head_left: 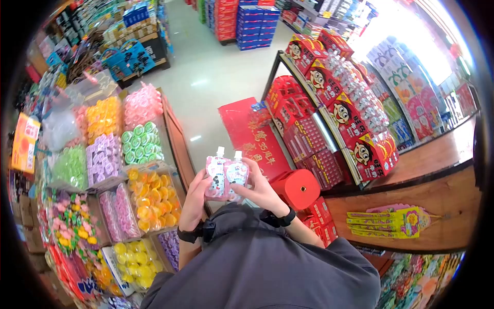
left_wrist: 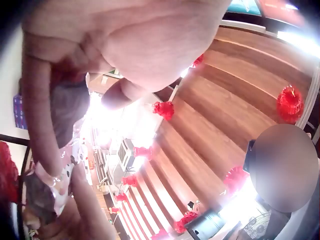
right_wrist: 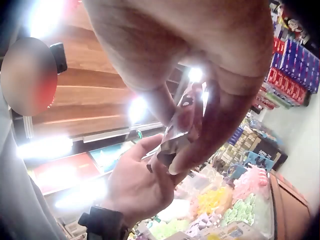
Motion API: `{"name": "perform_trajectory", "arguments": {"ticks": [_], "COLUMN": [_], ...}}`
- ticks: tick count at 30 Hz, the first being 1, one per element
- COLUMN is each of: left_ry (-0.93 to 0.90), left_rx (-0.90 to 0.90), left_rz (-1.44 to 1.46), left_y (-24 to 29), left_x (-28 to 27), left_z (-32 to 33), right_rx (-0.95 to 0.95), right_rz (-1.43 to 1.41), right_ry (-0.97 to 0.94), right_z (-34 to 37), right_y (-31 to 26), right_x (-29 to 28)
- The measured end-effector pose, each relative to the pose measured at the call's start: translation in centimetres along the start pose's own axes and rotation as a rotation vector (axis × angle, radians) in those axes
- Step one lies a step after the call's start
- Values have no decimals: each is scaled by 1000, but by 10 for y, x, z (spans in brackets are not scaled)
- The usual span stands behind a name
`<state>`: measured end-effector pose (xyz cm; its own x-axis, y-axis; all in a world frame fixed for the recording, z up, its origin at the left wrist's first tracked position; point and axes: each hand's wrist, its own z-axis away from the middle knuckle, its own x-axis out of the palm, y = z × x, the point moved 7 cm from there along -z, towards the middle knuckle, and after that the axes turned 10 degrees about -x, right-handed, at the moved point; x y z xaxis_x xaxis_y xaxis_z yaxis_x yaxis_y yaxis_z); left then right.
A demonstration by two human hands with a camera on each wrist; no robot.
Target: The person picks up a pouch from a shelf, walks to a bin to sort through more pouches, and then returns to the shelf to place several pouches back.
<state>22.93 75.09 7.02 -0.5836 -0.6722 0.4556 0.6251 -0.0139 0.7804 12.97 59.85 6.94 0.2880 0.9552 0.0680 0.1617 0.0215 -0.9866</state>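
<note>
Two pink spout pouches with white caps are held upright side by side before the person's body in the head view. The left hand (head_left: 194, 201) grips the left pouch (head_left: 216, 176) by its outer edge. Around the right pouch (head_left: 237, 174), the right hand (head_left: 263, 193) curls its fingers, with the thumb lying over the lower front. The pouches overlap slightly at their inner edges. Seen from the right wrist, the pouch film (right_wrist: 182, 117) sits between thumb and fingers, and the left hand (right_wrist: 142, 182) is just beyond it.
Bins of wrapped sweets and jelly cups (head_left: 152, 198) stand at the left. To the right is a rack of red snack boxes (head_left: 342, 113), beside a wooden counter (head_left: 440, 206) bearing yellow packets (head_left: 386, 222). A red mat (head_left: 252, 134) lies on the floor ahead.
</note>
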Motion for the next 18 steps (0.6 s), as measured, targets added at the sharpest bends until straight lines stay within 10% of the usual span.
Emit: {"name": "perform_trajectory", "arguments": {"ticks": [18], "left_ry": [-161], "left_rx": [-178], "left_rz": [-36], "left_y": [10], "left_x": [4], "left_z": [-87], "right_rx": [222], "right_rz": [-63], "right_ry": [291], "right_z": [-15], "right_y": [4], "right_x": [-20]}}
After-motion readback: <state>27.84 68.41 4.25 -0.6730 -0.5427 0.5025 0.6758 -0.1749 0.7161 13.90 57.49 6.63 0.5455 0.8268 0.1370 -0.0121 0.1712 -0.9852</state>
